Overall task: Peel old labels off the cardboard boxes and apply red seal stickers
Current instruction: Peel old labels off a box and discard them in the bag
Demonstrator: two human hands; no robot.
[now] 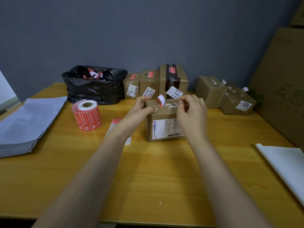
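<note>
Wooden table, left hand gripping cardboard box, right hand pinching its taped top

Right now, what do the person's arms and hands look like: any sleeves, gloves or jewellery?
Both hands are bare: the left hand and right hand wear no gloves, and no rings show on the visible fingers. The left forearm and right forearm are uncovered down to the frame's bottom edge, with no sleeve cuff in view. Neither wrist carries a watch or bracelet.
</note>
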